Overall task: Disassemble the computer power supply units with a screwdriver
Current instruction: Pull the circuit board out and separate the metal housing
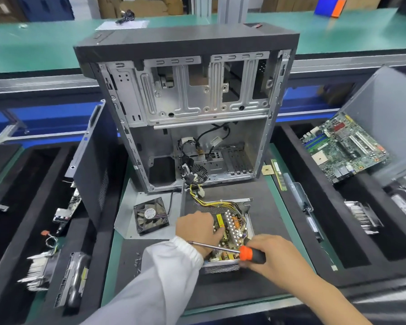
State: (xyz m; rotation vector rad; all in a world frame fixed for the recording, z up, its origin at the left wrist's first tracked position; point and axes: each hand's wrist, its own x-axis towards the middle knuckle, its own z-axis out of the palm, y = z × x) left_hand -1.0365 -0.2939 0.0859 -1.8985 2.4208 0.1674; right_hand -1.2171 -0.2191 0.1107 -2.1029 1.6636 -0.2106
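**Power supply unit open on the bench, both hands at its circuit board**

The power supply unit [230, 233] lies with its cover off on the dark mat at the near middle of the bench [279, 216], just in front of the gutted computer case [192, 113]. The left hand [196, 227], in a white sleeve [164, 273], rests on the exposed circuit board with its fingers spread and lightly bent among the components; whether they pinch anything cannot be told. The right hand's [273, 254] grip is wrapped round the orange-and-black handle of the screwdriver [232, 250], which lies nearly level, its shaft pointing left across the left wrist, its tip off the board. That hand's fingertips are down at the near right corner of the unit's mesh housing.

A bundle of yellow and black wires [211, 202] runs from the unit's far edge back into the case. Just left of the unit a black cooling fan [151, 215] sits on a flat metal plate. A dark side panel [94, 165] stands upright to the left of the case. To the right, a memory stick [279, 174] lies along the mat's edge, and a green motherboard [342, 146] leans in a grey bin. Heatsinks [363, 216] and other parts sit in the black trays on both sides.
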